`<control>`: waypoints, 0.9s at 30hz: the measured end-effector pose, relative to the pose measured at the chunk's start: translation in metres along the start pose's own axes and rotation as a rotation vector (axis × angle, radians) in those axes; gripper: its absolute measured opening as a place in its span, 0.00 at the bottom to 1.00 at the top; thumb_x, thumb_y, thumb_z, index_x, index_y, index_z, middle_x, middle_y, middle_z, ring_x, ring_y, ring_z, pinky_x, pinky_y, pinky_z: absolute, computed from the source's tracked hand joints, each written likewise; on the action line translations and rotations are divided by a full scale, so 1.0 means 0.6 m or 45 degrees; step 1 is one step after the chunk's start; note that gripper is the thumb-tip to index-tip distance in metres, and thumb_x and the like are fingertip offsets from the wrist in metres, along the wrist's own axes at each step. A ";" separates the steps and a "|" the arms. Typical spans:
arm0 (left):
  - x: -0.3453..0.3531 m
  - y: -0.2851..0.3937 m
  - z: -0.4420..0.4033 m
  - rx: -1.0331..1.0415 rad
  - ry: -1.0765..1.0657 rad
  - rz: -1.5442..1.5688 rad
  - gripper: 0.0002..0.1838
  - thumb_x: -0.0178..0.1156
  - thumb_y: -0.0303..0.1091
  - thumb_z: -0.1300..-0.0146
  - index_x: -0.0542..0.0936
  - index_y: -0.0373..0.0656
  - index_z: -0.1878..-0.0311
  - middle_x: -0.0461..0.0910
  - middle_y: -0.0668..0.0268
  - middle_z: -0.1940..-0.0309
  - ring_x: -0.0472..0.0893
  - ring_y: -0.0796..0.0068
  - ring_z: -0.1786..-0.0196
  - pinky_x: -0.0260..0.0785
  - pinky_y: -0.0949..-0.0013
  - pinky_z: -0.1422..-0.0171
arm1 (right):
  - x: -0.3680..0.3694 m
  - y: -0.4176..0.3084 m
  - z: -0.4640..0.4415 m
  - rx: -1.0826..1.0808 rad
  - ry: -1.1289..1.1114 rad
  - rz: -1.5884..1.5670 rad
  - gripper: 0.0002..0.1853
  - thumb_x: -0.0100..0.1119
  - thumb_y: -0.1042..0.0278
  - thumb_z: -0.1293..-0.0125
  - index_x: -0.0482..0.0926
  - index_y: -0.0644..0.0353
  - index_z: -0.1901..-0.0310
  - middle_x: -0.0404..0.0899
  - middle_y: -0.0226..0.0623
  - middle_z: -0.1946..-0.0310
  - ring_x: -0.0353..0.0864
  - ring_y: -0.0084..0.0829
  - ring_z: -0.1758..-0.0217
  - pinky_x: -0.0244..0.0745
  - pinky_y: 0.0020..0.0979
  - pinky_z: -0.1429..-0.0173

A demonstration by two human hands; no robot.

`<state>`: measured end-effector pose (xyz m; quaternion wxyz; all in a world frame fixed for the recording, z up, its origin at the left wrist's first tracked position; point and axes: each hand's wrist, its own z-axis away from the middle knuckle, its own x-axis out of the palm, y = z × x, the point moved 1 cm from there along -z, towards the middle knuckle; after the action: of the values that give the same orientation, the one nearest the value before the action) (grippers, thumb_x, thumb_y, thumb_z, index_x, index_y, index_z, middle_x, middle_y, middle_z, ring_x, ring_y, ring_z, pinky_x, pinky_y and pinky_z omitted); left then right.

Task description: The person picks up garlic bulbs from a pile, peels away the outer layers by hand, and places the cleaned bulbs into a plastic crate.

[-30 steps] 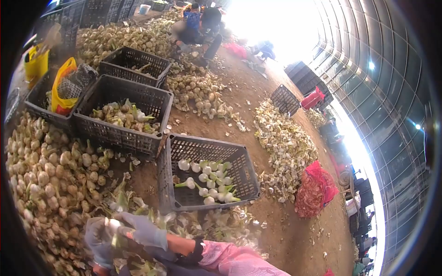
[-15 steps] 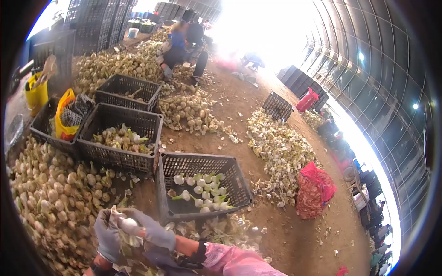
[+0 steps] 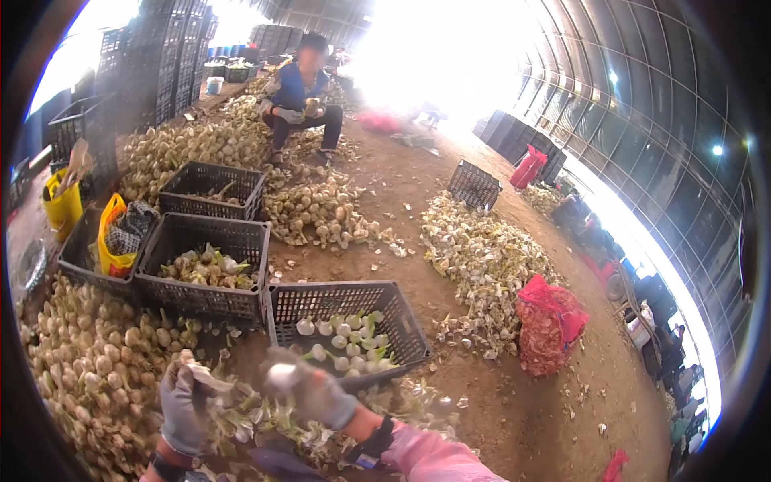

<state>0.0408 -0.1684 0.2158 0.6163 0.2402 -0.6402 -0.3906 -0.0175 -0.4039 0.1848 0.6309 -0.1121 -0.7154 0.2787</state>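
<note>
— Since the earlier frame, what have we found moved?

— We record the hands parted, where both had met around one bulb. The right hand (image 3: 323, 397) has swung out toward the near black crate (image 3: 341, 298); the left hand (image 3: 183, 410) remains beside the husk litter (image 3: 277, 422).

— What does each hold?

— Both are gloved. We find the left pinched on a pale husk (image 3: 207, 377). The right is blurred, but its fingers are closed around a white bulb (image 3: 281, 375), near the crate's front left corner. Whether hand or bulb is over the rim or short of it, we cannot tell.

— Our findings on handling?

— We judge that so bare a bulb calls for a light, whole-fingered grip, kept off the hard rim. Any release should be low and gentle, and the husk kept clear of the crate.

— And the surroundings?

— Inside that crate we count several trimmed bulbs (image 3: 352, 349), their stems green. Left of the hands lies a heap of unpeeled bulbs (image 3: 88, 361); behind, a second crate (image 3: 201, 297) holds leafy bulbs. We note a red net sack (image 3: 549, 337) to the right and, farther back, a seated co-worker (image 3: 299, 92).
</note>
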 end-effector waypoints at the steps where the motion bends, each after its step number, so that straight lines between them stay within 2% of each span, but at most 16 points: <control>1: 0.011 0.028 0.010 -0.062 -0.007 0.014 0.10 0.54 0.37 0.26 0.75 0.42 0.51 0.77 0.71 0.71 0.78 0.79 0.71 0.77 0.70 0.64 | -0.002 -0.040 0.012 0.017 0.232 0.029 0.40 0.70 0.44 0.43 0.64 0.50 0.33 0.74 0.40 0.44 0.77 0.32 0.46 0.79 0.30 0.51; 2: -0.018 0.020 0.002 0.012 0.002 -0.070 0.10 0.55 0.38 0.27 0.74 0.41 0.54 0.76 0.71 0.71 0.77 0.80 0.71 0.76 0.71 0.64 | -0.006 -0.088 0.029 -0.069 0.056 -0.051 0.35 0.68 0.51 0.41 0.65 0.50 0.35 0.76 0.40 0.46 0.79 0.32 0.48 0.80 0.31 0.53; 3: -0.033 0.023 0.005 0.058 0.010 -0.197 0.09 0.55 0.37 0.27 0.74 0.41 0.55 0.76 0.71 0.72 0.77 0.80 0.71 0.75 0.72 0.65 | -0.034 -0.122 0.048 -0.223 0.286 -0.074 0.30 0.65 0.56 0.38 0.66 0.52 0.37 0.76 0.40 0.46 0.79 0.32 0.49 0.80 0.29 0.56; 4: -0.042 0.032 0.013 0.106 0.018 -0.323 0.08 0.56 0.37 0.27 0.73 0.41 0.57 0.75 0.71 0.73 0.77 0.81 0.71 0.74 0.73 0.65 | -0.107 -0.174 0.076 -0.247 0.490 0.237 0.24 0.59 0.60 0.35 0.67 0.54 0.40 0.77 0.41 0.47 0.81 0.33 0.53 0.81 0.26 0.61; 5: -0.050 0.046 0.023 0.049 0.009 -0.429 0.08 0.56 0.35 0.27 0.73 0.41 0.57 0.75 0.71 0.73 0.76 0.82 0.72 0.73 0.74 0.67 | -0.079 -0.232 0.109 -0.302 0.727 1.218 0.20 0.54 0.60 0.32 0.67 0.58 0.42 0.79 0.41 0.52 0.82 0.33 0.58 0.81 0.25 0.63; 7: -0.065 0.068 0.049 -0.069 -0.004 -0.636 0.06 0.55 0.32 0.27 0.72 0.40 0.58 0.74 0.71 0.75 0.75 0.84 0.72 0.71 0.75 0.69 | -0.172 -0.354 0.186 -0.514 1.079 0.516 0.18 0.50 0.58 0.28 0.69 0.63 0.46 0.81 0.39 0.63 0.83 0.32 0.63 0.81 0.24 0.65; 10: -0.182 0.021 0.076 -0.136 0.054 -1.004 0.11 0.59 0.36 0.30 0.77 0.37 0.65 0.81 0.66 0.74 0.77 0.77 0.75 0.72 0.73 0.65 | -0.344 -0.556 0.390 -0.861 1.293 0.472 0.11 0.48 0.58 0.33 0.76 0.55 0.62 0.79 0.34 0.69 0.80 0.31 0.69 0.77 0.29 0.66; 12: -0.172 0.063 0.072 -0.272 -0.450 -1.646 0.16 0.57 0.35 0.33 0.77 0.37 0.46 0.79 0.56 0.52 0.78 0.53 0.50 0.72 0.55 0.46 | -0.359 -0.654 0.511 -0.991 1.379 0.467 0.08 0.51 0.58 0.37 0.75 0.50 0.69 0.76 0.29 0.78 0.78 0.31 0.75 0.75 0.31 0.67; 13: -0.280 0.009 0.062 0.739 -0.881 -2.274 0.15 0.55 0.34 0.33 0.78 0.39 0.46 0.80 0.54 0.58 0.78 0.53 0.57 0.72 0.56 0.50 | -0.347 -0.683 0.555 -1.127 1.586 0.642 0.10 0.53 0.56 0.36 0.75 0.50 0.71 0.73 0.28 0.82 0.75 0.31 0.79 0.73 0.31 0.72; 14: -0.255 0.015 0.079 0.337 -0.713 -2.087 0.14 0.55 0.34 0.34 0.80 0.40 0.48 0.79 0.53 0.60 0.78 0.53 0.58 0.73 0.57 0.54 | -0.242 -0.658 0.553 -1.131 1.874 0.655 0.12 0.56 0.51 0.36 0.74 0.49 0.71 0.71 0.27 0.82 0.71 0.30 0.82 0.70 0.31 0.78; 15: -0.226 0.022 0.089 0.100 -0.613 -1.992 0.14 0.57 0.34 0.36 0.80 0.40 0.50 0.80 0.54 0.61 0.78 0.56 0.60 0.72 0.58 0.56 | -0.275 -0.693 0.610 -1.194 1.877 0.820 0.14 0.57 0.49 0.36 0.74 0.47 0.73 0.71 0.26 0.81 0.70 0.29 0.82 0.68 0.32 0.81; 19: -0.128 0.056 0.099 -0.790 -0.199 -1.500 0.13 0.66 0.36 0.41 0.83 0.40 0.55 0.83 0.59 0.67 0.78 0.68 0.68 0.71 0.63 0.65 | -0.225 -0.721 0.671 -1.216 2.268 0.765 0.23 0.59 0.47 0.38 0.69 0.55 0.50 0.75 0.37 0.70 0.73 0.35 0.80 0.68 0.35 0.80; 21: -0.144 0.037 0.095 -0.751 -0.293 -1.468 0.14 0.69 0.36 0.43 0.83 0.40 0.56 0.83 0.62 0.70 0.76 0.71 0.71 0.70 0.65 0.67 | -0.207 -0.721 0.686 -1.154 2.323 0.823 0.29 0.59 0.46 0.39 0.65 0.57 0.44 0.75 0.40 0.67 0.74 0.37 0.79 0.67 0.36 0.80; 23: -0.119 0.047 0.091 -0.768 -0.397 -1.650 0.15 0.69 0.33 0.44 0.82 0.39 0.55 0.84 0.62 0.67 0.78 0.69 0.68 0.73 0.65 0.64 | -0.203 -0.715 0.693 -1.110 2.428 0.811 0.20 0.57 0.45 0.38 0.72 0.54 0.57 0.73 0.35 0.74 0.73 0.34 0.79 0.65 0.33 0.82; 26: -0.194 -0.009 0.071 -0.098 -0.586 -1.869 0.15 0.68 0.32 0.44 0.82 0.38 0.53 0.84 0.59 0.63 0.81 0.67 0.62 0.75 0.65 0.57 | -0.209 -0.718 0.684 -1.026 2.459 0.845 0.18 0.56 0.44 0.37 0.75 0.52 0.63 0.71 0.32 0.78 0.70 0.31 0.82 0.64 0.31 0.83; 27: -0.189 -0.008 0.070 -0.446 -0.430 -1.765 0.16 0.68 0.32 0.44 0.82 0.39 0.52 0.84 0.57 0.59 0.82 0.65 0.57 0.75 0.65 0.50 | -0.217 -0.718 0.674 -1.036 2.410 0.838 0.18 0.57 0.44 0.37 0.75 0.52 0.63 0.71 0.33 0.78 0.70 0.31 0.83 0.64 0.31 0.83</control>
<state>0.0128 -0.0732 0.1464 0.1502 0.4246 -0.3558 -0.8189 -0.3021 -0.9273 0.2884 0.7371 -0.6696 0.0886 -0.0238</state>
